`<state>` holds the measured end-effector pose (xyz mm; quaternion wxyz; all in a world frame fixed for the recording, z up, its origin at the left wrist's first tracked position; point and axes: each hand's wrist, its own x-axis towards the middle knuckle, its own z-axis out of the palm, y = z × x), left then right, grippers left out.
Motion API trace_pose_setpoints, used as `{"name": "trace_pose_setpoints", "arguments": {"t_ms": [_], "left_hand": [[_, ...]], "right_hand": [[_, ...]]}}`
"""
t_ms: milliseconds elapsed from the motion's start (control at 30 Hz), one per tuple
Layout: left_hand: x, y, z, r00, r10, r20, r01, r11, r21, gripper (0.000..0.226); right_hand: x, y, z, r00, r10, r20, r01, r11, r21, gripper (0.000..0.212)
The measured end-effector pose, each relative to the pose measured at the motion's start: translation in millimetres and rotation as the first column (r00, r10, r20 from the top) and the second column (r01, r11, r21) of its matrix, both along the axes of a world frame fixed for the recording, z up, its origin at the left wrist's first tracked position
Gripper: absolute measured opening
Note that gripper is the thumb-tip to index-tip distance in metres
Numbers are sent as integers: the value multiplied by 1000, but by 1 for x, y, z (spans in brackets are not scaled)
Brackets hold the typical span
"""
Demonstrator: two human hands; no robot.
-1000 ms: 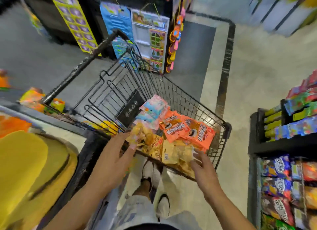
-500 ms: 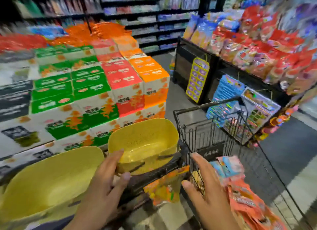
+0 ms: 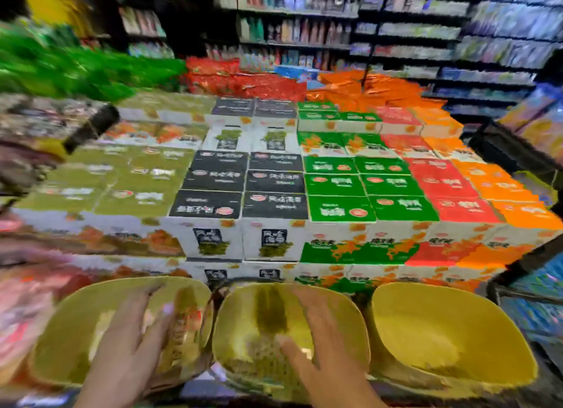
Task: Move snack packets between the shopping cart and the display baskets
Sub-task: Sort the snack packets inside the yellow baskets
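- Cartons (image 3: 274,206) of printed cardboard, stacked in stepped tiers with olive, black, green, red and orange tops, fill the middle of the frame right behind the baskets.
- Foil bags in red (image 3: 243,78) and orange (image 3: 371,88) are heaped on top of that stack, with blurred green goods (image 3: 61,66) at the upper left.
- Dark shelving (image 3: 365,27) crowded with small goods runs across the top of the frame.
- Three round yellow plastic display baskets stand in a row along the bottom edge, rims almost touching.
- Left basket (image 3: 61,331): the left hand (image 3: 134,340) reaches in, its fingers (image 3: 158,316) wrapped round a blurred orange-and-yellow snack packet (image 3: 182,331) held against the basket's right wall.
- Middle basket (image 3: 237,316): the right hand (image 3: 323,340) is over its inside, fingers (image 3: 304,304) straight and slightly spread, holding nothing; a smeared dark patch lies on the inner wall, and motion blur hides what it is.
- Right basket (image 3: 441,331): only its bare yellow inside shows.
- Black wire frame (image 3: 518,264) edges the right side.
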<state>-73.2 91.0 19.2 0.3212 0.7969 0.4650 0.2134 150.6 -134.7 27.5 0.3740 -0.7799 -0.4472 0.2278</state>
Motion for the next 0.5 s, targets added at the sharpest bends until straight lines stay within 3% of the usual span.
{"name": "trace_pose_setpoints", "arguments": {"t_ms": [167, 333, 500], "left_hand": [[-36, 71, -23, 994, 89, -63, -95, 990, -104, 19], [-56, 109, -43, 954, 107, -281, -156, 975, -156, 23], [-66, 117, -51, 966, 194, -173, -213, 972, -102, 23]], "right_hand": [[-32, 96, -11, 978, 196, 75, -194, 981, -30, 64], [-59, 176, -37, 892, 433, 130, -417, 899, -130, 50], [-84, 249, -77, 804, 578, 138, -503, 786, -360, 43]]}}
